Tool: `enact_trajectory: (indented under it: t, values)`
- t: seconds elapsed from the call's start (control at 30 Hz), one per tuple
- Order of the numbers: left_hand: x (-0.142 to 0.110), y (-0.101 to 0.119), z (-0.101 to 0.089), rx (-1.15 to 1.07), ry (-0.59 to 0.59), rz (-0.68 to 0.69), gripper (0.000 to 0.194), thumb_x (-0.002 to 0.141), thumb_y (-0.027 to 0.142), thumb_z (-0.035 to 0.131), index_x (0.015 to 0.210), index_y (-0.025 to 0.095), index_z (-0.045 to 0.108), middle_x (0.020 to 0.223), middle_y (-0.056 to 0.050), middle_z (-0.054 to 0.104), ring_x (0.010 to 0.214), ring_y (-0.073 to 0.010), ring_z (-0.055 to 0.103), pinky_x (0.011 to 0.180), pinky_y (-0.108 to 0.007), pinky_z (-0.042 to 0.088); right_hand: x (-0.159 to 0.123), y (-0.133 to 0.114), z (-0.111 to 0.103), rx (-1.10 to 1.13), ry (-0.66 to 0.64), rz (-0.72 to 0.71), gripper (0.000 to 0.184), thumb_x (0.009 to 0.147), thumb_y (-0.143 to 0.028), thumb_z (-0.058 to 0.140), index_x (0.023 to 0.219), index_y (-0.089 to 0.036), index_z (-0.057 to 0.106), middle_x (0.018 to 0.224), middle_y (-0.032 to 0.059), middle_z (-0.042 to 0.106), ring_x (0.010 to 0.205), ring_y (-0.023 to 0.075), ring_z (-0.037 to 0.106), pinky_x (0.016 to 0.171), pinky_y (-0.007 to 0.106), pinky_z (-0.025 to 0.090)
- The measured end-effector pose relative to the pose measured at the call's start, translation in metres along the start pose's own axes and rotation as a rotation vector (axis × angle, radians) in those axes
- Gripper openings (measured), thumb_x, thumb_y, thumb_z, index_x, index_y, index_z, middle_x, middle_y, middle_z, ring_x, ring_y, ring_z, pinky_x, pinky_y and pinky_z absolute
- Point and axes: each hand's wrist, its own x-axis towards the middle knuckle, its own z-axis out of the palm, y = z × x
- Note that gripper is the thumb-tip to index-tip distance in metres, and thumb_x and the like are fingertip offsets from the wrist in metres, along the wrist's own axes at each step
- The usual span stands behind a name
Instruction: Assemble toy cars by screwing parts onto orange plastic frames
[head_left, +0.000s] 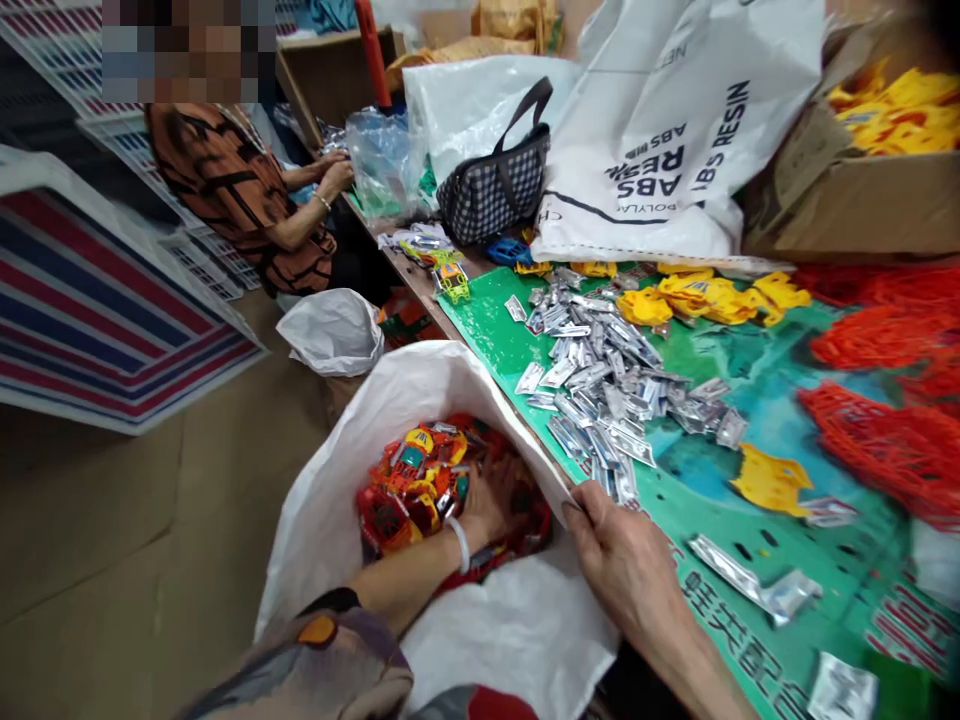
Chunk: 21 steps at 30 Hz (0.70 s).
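Observation:
A big white woven sack (420, 390) stands open beside the table, holding several red net bags of colourful toy cars (412, 480). My left hand (491, 500), with a pale bangle on the wrist, reaches down inside the sack among the toys; its fingers are buried and hidden. My right hand (611, 555) pinches the sack's rim at the table edge, fingers closed on the white fabric. A pile of small silver foil packets (607, 390) lies on the green table cover (495, 335) just beyond that hand.
Yellow plastic pieces (712, 295), red netting (885, 440), a checked handbag (499, 185), a white ABS RESIN sack (675, 130) and a cardboard box (862, 200) crowd the table. Another person in an orange patterned top (240, 190) works at the far end. Striped crates (90, 290) stand left.

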Motion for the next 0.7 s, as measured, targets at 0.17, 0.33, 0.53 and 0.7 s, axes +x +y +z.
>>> enact_trajectory:
  t: [0.17, 0.33, 0.53, 0.7]
  values:
    - [-0.017, 0.000, -0.008, 0.002, -0.014, 0.104, 0.094, 0.080, 0.071, 0.053, 0.153, 0.016, 0.031, 0.154, -0.019, 0.041, 0.140, -0.0456, 0.027, 0.110, -0.066, 0.019, 0.005, 0.004, -0.006, 0.320, -0.035, 0.105, 0.025, 0.083, -0.043, 0.043, 0.069, -0.023, 0.051, 0.057, 0.0008, 0.059, 0.057, 0.0189, 0.055, 0.056, 0.028, 0.033]
    - [-0.064, -0.026, -0.021, 0.036, -0.065, 0.273, 0.076, 0.082, 0.063, 0.057, 0.147, 0.027, 0.043, 0.158, -0.013, 0.036, 0.146, -0.0385, 0.022, 0.117, -0.060, 0.011, 0.012, -0.008, -0.002, 0.553, -0.004, 0.135, 0.025, 0.082, -0.044, 0.046, 0.070, -0.023, 0.052, 0.059, -0.0004, 0.056, 0.057, 0.0168, 0.052, 0.057, 0.027, 0.035]
    - [-0.104, -0.053, 0.001, 0.154, -0.043, 0.376, 0.055, 0.089, 0.052, 0.054, 0.141, 0.033, 0.053, 0.152, -0.017, 0.045, 0.137, -0.0454, 0.038, 0.106, -0.073, 0.018, 0.017, -0.051, 0.002, 0.468, -0.035, 0.094, 0.018, 0.088, -0.028, 0.042, 0.079, -0.020, 0.057, 0.067, 0.0013, 0.060, 0.064, 0.0160, 0.054, 0.060, 0.025, 0.037]
    - [-0.098, -0.076, 0.070, 0.277, 0.213, 0.300, 0.045, 0.086, 0.053, 0.057, 0.131, 0.048, 0.060, 0.139, -0.009, 0.062, 0.129, -0.0440, 0.050, 0.110, -0.068, 0.017, 0.026, -0.054, -0.002, 0.268, 0.043, 0.131, 0.015, 0.084, -0.017, 0.051, 0.084, -0.020, 0.065, 0.072, 0.0029, 0.070, 0.065, 0.0168, 0.060, 0.059, 0.025, 0.035]
